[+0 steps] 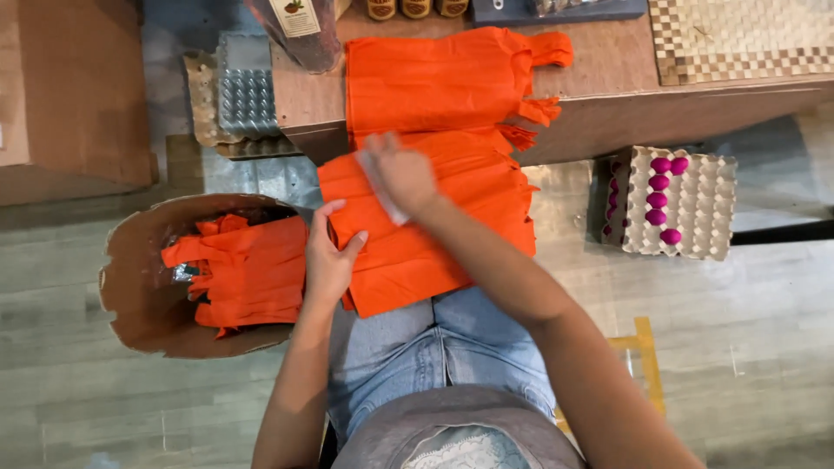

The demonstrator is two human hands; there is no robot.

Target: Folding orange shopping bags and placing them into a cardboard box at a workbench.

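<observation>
An orange bag (452, 234) lies flat on my lap, over my jeans. My left hand (328, 256) rests on its left edge with the fingers spread. My right hand (401, 174) presses on the bag's upper middle and holds a small pale flat piece, blurred by motion. A second orange bag (434, 82) with cut handles lies on the brown table (608, 95) just beyond. More orange bags (248, 269) are piled in a round cardboard container (139, 287) at my left.
An egg tray (695, 204) with several pink eggs stands on the floor at right. Stacked egg trays (239, 95) sit at the upper left by a cardboard box (69, 95). A woven checkered mat (738, 39) and jars (415, 9) are on the table.
</observation>
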